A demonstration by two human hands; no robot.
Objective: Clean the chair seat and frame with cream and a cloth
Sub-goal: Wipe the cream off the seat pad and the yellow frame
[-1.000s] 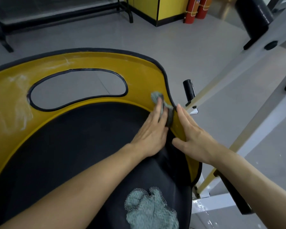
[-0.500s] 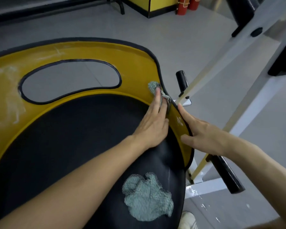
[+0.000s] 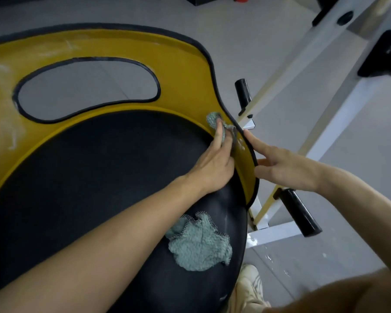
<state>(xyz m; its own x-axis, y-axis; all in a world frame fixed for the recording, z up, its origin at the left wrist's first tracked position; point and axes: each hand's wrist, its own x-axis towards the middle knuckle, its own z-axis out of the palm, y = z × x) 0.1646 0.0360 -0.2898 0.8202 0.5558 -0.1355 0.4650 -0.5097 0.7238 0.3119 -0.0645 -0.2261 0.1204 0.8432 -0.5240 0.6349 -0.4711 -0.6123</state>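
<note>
Left hand (image 3: 212, 168) flat, fingers straight and together, pressing small grey-green cloth (image 3: 212, 117) onto yellow chair frame (image 3: 185, 64), at frame's right inner edge. Right hand (image 3: 284, 168) just outside frame, fingers extended, resting on frame's black rim trim (image 3: 215, 71), nothing held. Black seat pad (image 3: 99, 177) inside frame. Second cloth (image 3: 199, 247) crumpled on pad, near frame's right end. Whitish cream smears (image 3: 0, 123) on frame's left part.

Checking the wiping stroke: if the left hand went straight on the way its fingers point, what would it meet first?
The left hand presses the small cloth; pushing on, it would likely meet the black edge trim of the yellow frame first. Depth is unclear.
</note>
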